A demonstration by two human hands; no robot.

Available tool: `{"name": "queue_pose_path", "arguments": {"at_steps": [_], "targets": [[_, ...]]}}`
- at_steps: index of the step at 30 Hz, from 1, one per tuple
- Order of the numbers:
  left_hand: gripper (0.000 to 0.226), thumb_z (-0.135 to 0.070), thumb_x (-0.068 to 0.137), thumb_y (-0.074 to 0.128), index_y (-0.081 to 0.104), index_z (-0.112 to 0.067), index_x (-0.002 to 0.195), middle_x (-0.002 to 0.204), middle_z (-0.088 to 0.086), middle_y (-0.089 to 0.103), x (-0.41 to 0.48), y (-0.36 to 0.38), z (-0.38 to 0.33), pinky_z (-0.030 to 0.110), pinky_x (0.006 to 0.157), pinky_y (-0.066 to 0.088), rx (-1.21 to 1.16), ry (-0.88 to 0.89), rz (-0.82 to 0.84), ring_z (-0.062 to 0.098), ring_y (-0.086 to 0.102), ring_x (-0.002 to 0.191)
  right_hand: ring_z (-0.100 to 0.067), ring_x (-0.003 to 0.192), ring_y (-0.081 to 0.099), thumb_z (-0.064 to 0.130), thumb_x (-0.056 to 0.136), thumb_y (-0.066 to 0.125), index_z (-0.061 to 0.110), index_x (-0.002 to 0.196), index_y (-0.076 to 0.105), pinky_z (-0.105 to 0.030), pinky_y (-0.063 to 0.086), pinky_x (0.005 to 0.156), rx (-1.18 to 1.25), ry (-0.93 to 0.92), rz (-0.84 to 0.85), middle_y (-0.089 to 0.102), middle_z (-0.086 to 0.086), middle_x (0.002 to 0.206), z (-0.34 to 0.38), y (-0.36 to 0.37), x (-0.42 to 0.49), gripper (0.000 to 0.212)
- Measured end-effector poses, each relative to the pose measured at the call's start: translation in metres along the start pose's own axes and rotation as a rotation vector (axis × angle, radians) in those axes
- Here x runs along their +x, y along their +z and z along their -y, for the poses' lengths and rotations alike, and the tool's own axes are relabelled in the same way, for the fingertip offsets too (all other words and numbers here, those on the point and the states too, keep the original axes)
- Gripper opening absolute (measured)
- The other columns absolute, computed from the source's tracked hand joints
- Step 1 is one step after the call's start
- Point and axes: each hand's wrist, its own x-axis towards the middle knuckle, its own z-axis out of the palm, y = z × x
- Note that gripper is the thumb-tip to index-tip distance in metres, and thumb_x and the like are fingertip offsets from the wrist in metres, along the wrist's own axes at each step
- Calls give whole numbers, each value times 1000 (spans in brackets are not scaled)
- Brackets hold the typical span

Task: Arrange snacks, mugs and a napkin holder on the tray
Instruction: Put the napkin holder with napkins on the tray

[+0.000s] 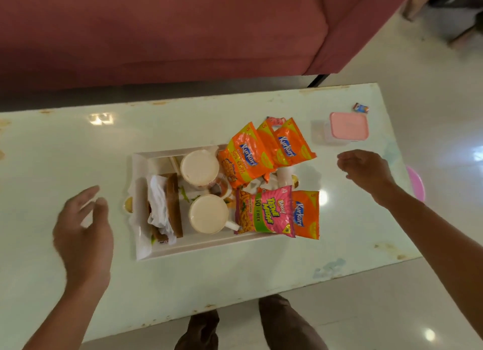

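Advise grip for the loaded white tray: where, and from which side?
Take the white tray by its two short ends, one hand coming in from each side. Gold handles sit there: the left handle is clear, the right handle peeks out between Kurkure packets. The tray is long and carries two upright mugs, so a level two-handed lift seems safest.

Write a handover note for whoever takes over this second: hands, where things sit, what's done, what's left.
Left hand: open, holds nothing, above the table left of the tray.
Right hand: open, holds nothing, right of the tray.
On the tray: napkin holder at the left end, far mug and near mug in the middle, orange Kurkure packets and pink Bingo packet piled at the right end, some overhanging the rim.
Done: mugs, holder and snacks look loaded.
Left: probably square up the overhanging packets. A pink-lidded box stands off the tray; unclear whether it belongs.
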Motion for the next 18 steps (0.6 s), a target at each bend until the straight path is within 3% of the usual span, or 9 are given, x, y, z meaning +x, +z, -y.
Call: {"name": "queue_pose_path", "arguments": {"at_steps": [2, 3, 7, 10, 13, 16, 18], "targets": [[22, -20, 100, 57, 65, -23, 120, 127, -8, 66, -31, 0, -22, 13, 91, 49, -53, 109, 57, 4, 61, 121, -16, 97, 68, 21, 85, 71, 18, 107, 72, -24, 47, 91, -103, -82, -39, 74, 2, 106, -5, -16, 8, 22], [19, -17, 101, 58, 65, -19, 119, 123, -7, 68, -48, 4, -29, 11, 91, 50, -102, 154, 117, 6, 62, 120, -18, 100, 67, 19, 84, 72, 14, 111, 70, -22, 43, 89, -161, -130, -47, 73, -2, 110, -7, -23, 16, 27], [16, -8, 96, 61, 67, -15, 109, 104, -5, 77, -117, 44, -48, 34, 90, 57, -250, 204, 360, 18, 72, 100, -34, 124, 54, 16, 79, 77, 9, 134, 54, -36, 40, 102, -418, -260, -25, 58, -17, 135, -21, -46, 59, 60], [17, -25, 91, 67, 71, -26, 108, 102, 3, 78, -163, 90, -59, 34, 87, 59, -326, 125, 451, 21, 76, 89, -38, 134, 38, 21, 72, 85, 9, 146, 38, -46, 35, 109, -556, -392, 69, 43, -18, 148, -19, -53, 99, 88], [27, -36, 85, 67, 72, -26, 110, 101, 5, 79, -203, 139, -73, 33, 83, 60, -299, 52, 516, 23, 77, 87, -38, 141, 28, 31, 60, 91, 18, 152, 26, -56, 36, 108, -658, -540, 145, 30, -13, 156, -9, -54, 132, 114], [51, -52, 84, 71, 68, -19, 122, 112, 7, 77, -226, 182, -89, 34, 86, 60, -383, -85, 608, 24, 76, 98, -36, 145, 19, 36, 57, 93, 27, 156, 17, -56, 33, 107, -777, -609, 236, 20, -6, 162, 5, -47, 153, 125], [65, -63, 85, 63, 61, -19, 132, 121, 8, 75, -230, 208, -102, 39, 93, 58, -529, -306, 634, 25, 73, 109, -36, 144, 22, 38, 55, 93, 28, 156, 16, -57, 32, 110, -829, -643, 296, 24, -7, 160, 7, -42, 165, 128]]}}
